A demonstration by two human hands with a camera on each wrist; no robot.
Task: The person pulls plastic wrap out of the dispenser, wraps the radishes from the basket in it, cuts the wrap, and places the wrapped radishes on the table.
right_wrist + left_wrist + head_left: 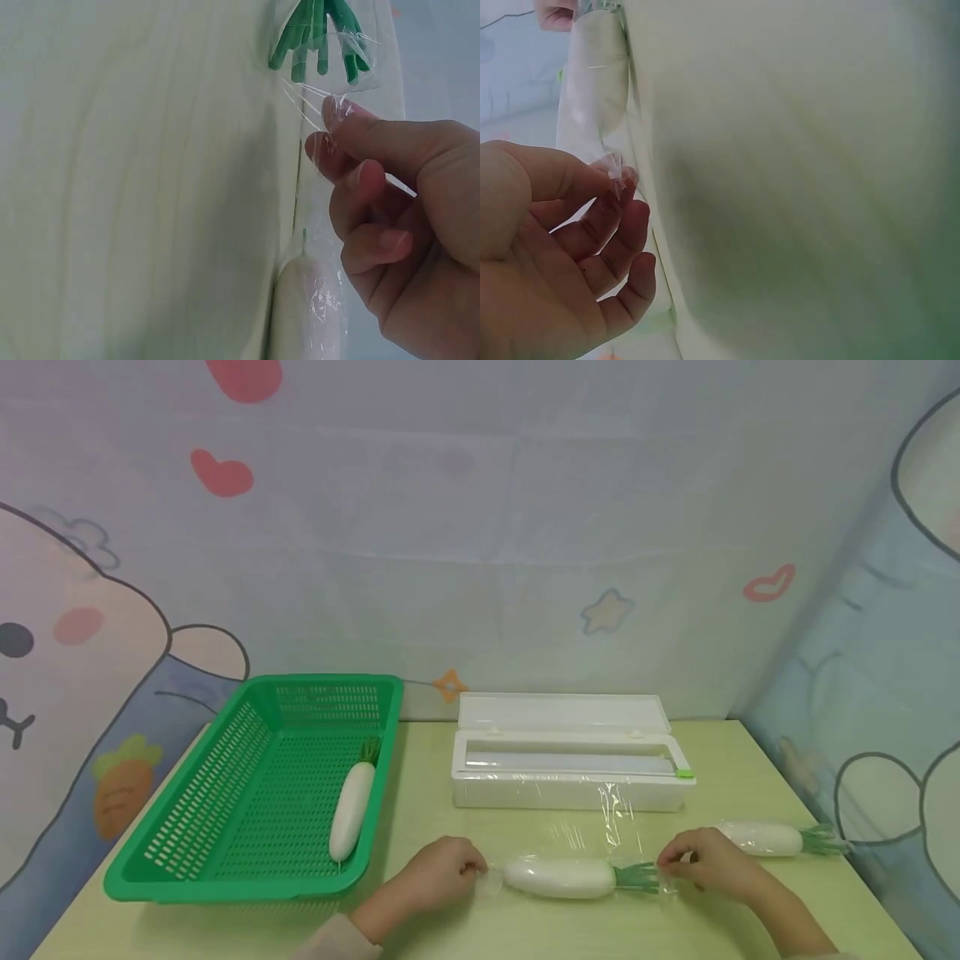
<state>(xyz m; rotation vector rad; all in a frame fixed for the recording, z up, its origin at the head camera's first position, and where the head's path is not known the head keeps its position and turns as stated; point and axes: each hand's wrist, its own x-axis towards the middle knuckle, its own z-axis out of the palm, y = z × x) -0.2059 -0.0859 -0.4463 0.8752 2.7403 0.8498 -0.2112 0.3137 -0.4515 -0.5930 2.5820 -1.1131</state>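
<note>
A white radish [558, 878] with green leaf stubs lies sideways on the table before the person, wrapped in clear cling film [573, 839]. Film stretches from it back toward the white dispenser box [525, 793]. At the root end, the left hand [442, 872] pinches a gathered bit of film between thumb and forefinger; its other fingers curl loosely in the left wrist view. Beyond the leaf tips [311, 45], the right hand [716, 864] pinches the film's other end, drawn into thin strands. Both hands touch film rather than the radish itself.
A green basket [225, 891] stands at the left with one radish [351, 810] inside. Another radish [765, 839], in film, lies behind the right hand. The dispenser's lid [562, 712] is raised, and a green slider [683, 773] sits at its right end.
</note>
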